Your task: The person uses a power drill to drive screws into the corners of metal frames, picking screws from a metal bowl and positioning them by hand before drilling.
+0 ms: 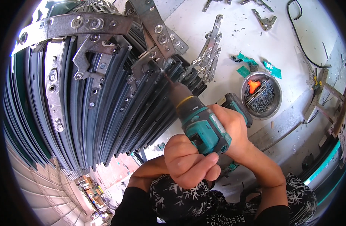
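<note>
My right hand (232, 126) is wrapped round the grip of a teal and black cordless drill (205, 132). The drill points up and to the left, its bit reaching a metal hinge bracket (146, 64) on the end of a dark profile (142, 100); whether the tip touches a screw is too small to tell. Just behind and left of the drill body, my left hand (190, 164) is closed, fingers curled in. What it holds, if anything, is hidden. A long metal hinge arm (156, 28) stands out from the bracket.
Several dark profiles lie side by side on the left, with a curved metal arm (73, 24) across them. At right on the white table (233, 41) stands a metal bowl (279, 98) of screws with an orange piece (253, 86). Loose hinges (265, 20) and a black cord (299, 41) lie beyond.
</note>
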`<control>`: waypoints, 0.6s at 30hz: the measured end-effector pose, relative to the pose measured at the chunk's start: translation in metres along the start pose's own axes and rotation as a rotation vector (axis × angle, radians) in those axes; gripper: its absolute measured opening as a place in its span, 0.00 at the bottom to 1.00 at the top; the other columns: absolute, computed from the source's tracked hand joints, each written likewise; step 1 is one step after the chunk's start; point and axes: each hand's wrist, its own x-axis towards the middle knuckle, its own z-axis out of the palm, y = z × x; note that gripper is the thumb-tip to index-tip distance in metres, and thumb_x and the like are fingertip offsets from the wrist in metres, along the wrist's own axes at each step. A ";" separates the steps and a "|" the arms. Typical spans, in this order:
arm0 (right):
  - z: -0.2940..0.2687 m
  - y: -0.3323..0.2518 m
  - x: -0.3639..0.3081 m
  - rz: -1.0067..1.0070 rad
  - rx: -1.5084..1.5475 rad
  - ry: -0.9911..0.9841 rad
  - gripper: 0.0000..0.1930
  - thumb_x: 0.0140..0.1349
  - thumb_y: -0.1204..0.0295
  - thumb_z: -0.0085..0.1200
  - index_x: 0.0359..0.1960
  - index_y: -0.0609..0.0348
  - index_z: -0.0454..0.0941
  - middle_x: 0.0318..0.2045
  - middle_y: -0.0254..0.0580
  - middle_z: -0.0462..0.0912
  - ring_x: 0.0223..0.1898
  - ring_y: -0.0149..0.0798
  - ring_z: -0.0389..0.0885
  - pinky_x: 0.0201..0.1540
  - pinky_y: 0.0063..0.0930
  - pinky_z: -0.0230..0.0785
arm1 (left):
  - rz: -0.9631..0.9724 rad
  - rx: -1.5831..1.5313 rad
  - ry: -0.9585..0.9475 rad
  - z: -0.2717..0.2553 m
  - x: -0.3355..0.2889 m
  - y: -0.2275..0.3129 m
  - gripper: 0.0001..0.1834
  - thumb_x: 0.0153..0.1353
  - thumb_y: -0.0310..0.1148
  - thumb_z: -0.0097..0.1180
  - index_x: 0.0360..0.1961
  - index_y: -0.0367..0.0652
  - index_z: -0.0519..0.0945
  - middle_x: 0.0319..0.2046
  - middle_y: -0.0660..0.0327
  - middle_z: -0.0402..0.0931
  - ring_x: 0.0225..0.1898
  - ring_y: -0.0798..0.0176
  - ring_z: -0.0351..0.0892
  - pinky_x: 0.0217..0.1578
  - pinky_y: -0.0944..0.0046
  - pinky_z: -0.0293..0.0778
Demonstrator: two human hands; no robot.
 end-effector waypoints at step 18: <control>-0.006 -0.008 0.007 0.065 0.041 -0.063 0.17 0.47 0.64 0.59 0.38 0.58 0.76 0.23 0.49 0.80 0.27 0.53 0.80 0.28 0.40 0.70 | -0.159 0.051 -0.396 -0.024 0.038 0.004 0.15 0.46 0.23 0.59 0.39 0.36 0.79 0.26 0.63 0.70 0.22 0.63 0.68 0.20 0.65 0.66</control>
